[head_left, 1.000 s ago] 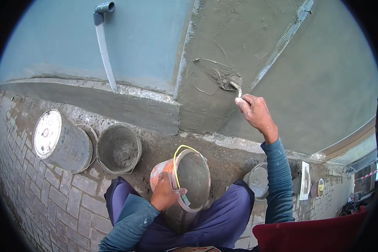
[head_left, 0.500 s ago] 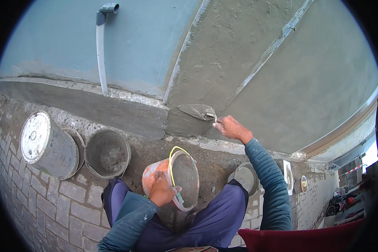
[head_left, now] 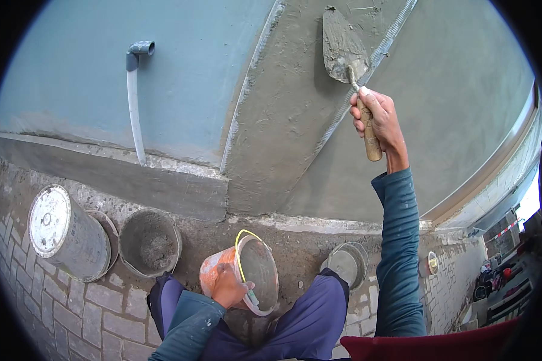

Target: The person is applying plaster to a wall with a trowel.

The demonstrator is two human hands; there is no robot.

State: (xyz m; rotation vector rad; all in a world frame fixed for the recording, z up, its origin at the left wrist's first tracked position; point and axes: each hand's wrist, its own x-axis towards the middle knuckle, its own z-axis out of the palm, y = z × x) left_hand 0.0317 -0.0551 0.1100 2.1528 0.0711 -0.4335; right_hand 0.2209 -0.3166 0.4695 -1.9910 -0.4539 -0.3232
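My right hand (head_left: 383,118) is closed round the wooden handle of a pointed trowel (head_left: 343,51), raised high over the grey plastered wall (head_left: 289,120). Mortar smears coat the blade; whether it touches the wall I cannot tell. Between my knees, an orange bucket (head_left: 214,266) with a yellow handle leans on its side toward the right, its inside grey with mortar. My left hand (head_left: 230,290) grips it near the rim, by the handle's greenish grip. The fingers on its far side are partly hidden.
At left stand an upturned grey bucket (head_left: 81,240) and a dark bucket (head_left: 150,243) holding mortar. Another bucket (head_left: 346,266) sits beyond my right knee. A grey-white pipe (head_left: 134,114) juts from the blue wall (head_left: 186,78). Paving bricks (head_left: 105,301) cover the ground.
My right hand has lifted the trowel from low on the wall to high up, turning the blade point upward. The left hand stays on the orange bucket. The view has shifted slightly.
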